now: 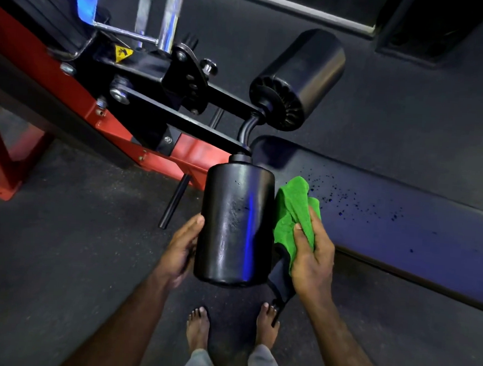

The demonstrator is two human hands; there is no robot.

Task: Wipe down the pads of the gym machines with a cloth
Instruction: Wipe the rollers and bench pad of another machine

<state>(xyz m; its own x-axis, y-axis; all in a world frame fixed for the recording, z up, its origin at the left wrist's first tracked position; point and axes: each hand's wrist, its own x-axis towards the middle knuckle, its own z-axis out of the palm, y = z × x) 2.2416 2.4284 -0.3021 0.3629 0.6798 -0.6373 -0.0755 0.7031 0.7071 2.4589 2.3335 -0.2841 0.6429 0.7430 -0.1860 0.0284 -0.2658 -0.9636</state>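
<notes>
While the red frame point(102, 116) of the machine slopes down along the far left, its black arm point(198, 128) reaches rightward and carries two roller pads. Just right of the frame's foot, the person's left hand point(182, 250) rests against the left side of the near roller pad point(236, 225), thumb up along the pad and fingers curved behind it; it looks placed there to keep the roller from spinning or swinging under the wipe. That pad hangs lengthwise toward the person, glossy, with a dull speckled patch near its middle that may be damp spray, though I cannot be sure. Farther off and to the right sits the far roller pad point(302, 75), untouched by either hand. Right of the near pad, the green cloth point(292, 212) is bunched and touching the pad's right flank, with a dark edge of it trailing down toward the floor. The right hand point(312, 262) grips that cloth, thumb across the top and fingers wrapped beneath, apparently so the wad can be pressed firmly and dragged round the curve. Further right again, the long bench pad point(404, 205) lies spotted with dark droplets, which suggests it is sprayed and waiting its turn. Bare feet stand on the dark floor point(58, 255) below.
</notes>
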